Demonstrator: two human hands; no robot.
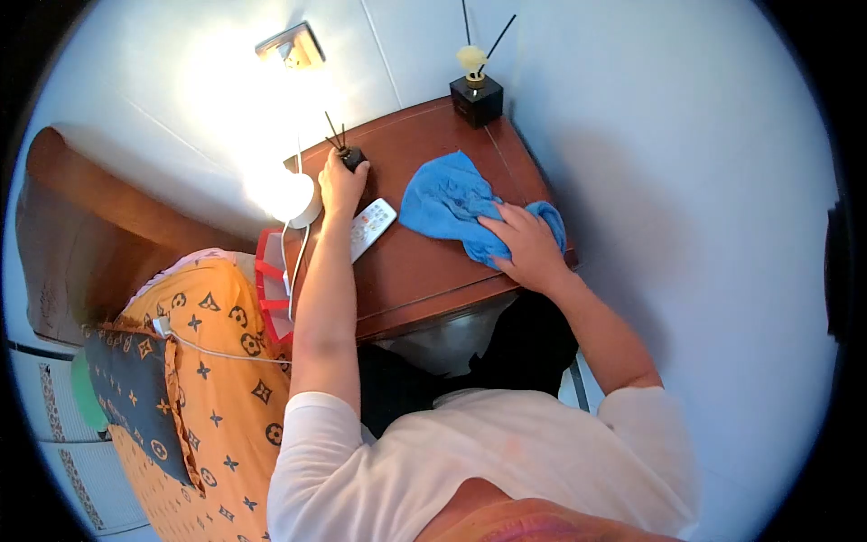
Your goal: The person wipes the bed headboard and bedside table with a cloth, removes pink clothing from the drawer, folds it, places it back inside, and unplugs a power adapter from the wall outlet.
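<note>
My left hand [342, 188] is closed around a small black reed diffuser bottle [353, 160] with dark sticks, at the back left of the brown wooden nightstand [424, 282]. Under my right hand [526, 242] a crumpled blue cloth [447, 199] lies on the tabletop near the right edge; my fingers press and grip its right part. A white remote control [372, 226] with coloured buttons rests beside my left wrist, partly hidden by the forearm. Farther back, at the corner, stands a larger black cube diffuser [477, 98] with a pale flower and two sticks.
A glowing lamp with a white base [304, 200] stands at the left edge, its cable hanging down. A red-edged holder [271, 271] sits beside the bed with orange patterned bedding [230, 361]. A wall socket [291, 50] is above; walls border the back and right.
</note>
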